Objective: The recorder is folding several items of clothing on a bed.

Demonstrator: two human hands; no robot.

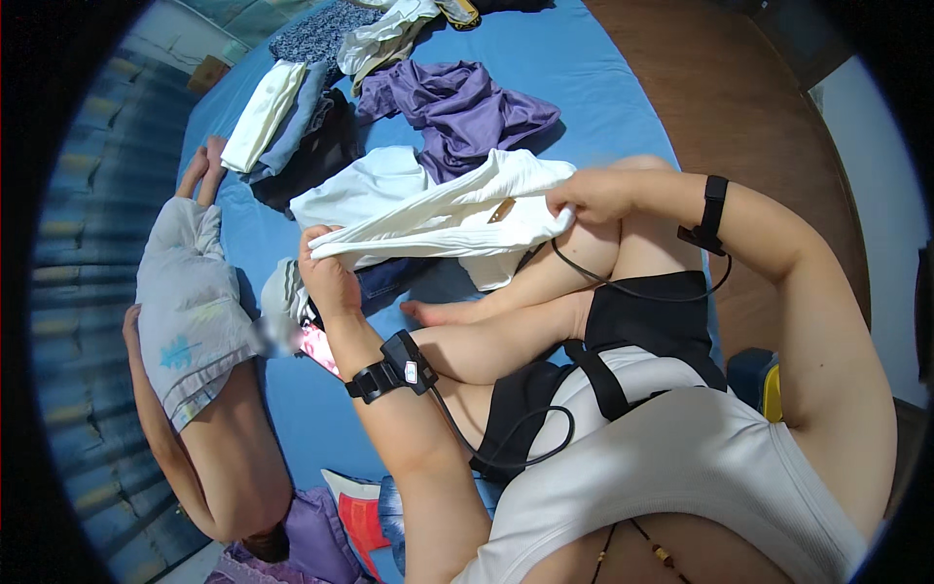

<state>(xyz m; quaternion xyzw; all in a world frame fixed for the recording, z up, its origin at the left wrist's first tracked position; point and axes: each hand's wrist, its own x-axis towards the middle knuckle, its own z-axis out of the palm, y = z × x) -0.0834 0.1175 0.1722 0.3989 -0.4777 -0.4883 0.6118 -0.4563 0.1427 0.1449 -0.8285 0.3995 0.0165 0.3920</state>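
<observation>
A white garment (457,219) with a small brown patch is stretched between my two hands, above the bed and my bent legs. My left hand (331,277) is closed on its left end. My right hand (595,198) pinches the opposite end, near my knee. The cloth's folds hide whether it is trousers or a top. Just beyond it lies more white cloth (360,185), partly covered. Beside my left wrist are a bunched white and grey cloth (282,292) and a flat pink-patterned thing (319,348), half hidden by my forearm. Dark blue cloth (389,279) shows underneath.
A crumpled purple satin garment (467,112) lies farther up the blue bed sheet (603,88). Folded clothes (268,122) are stacked at the far left, with more clothes (379,39) behind. Another person (195,311) lies along the left edge. Wooden floor (720,127) borders the bed's right side.
</observation>
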